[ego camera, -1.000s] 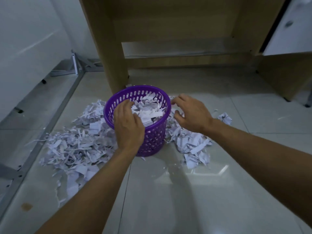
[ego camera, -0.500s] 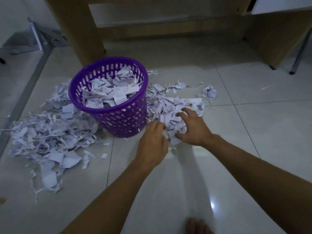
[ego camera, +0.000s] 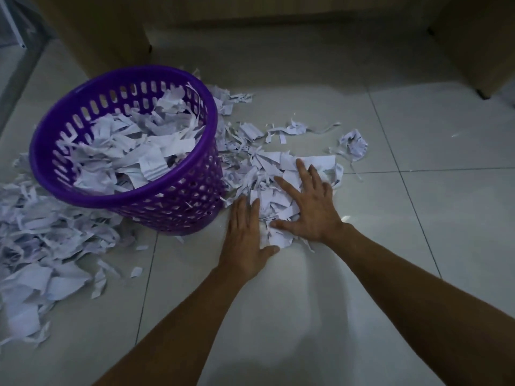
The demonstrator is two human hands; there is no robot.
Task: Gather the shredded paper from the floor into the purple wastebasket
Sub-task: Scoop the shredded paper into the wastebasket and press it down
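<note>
The purple wastebasket (ego camera: 178, 207) stands upright on the tiled floor, more than half full of shredded paper. A pile of shreds (ego camera: 267, 174) lies just to its right. My right hand (ego camera: 312, 207) lies flat on top of this pile with fingers spread. My left hand (ego camera: 246, 238) rests on the floor at the pile's near left edge, fingers straight, touching the paper. Neither hand holds anything. A larger heap of shreds (ego camera: 47, 240) spreads on the floor to the left of the basket.
A wooden desk leg (ego camera: 111, 32) stands right behind the basket, and a wooden cabinet side (ego camera: 479, 43) is at the far right. A crumpled scrap (ego camera: 352, 143) lies apart to the right. Bare tiles stretch in front of me.
Both hands left the basket rim and came down to the pile on its right. The right hand has flattened over the shreds. My head has moved closer and lower.
</note>
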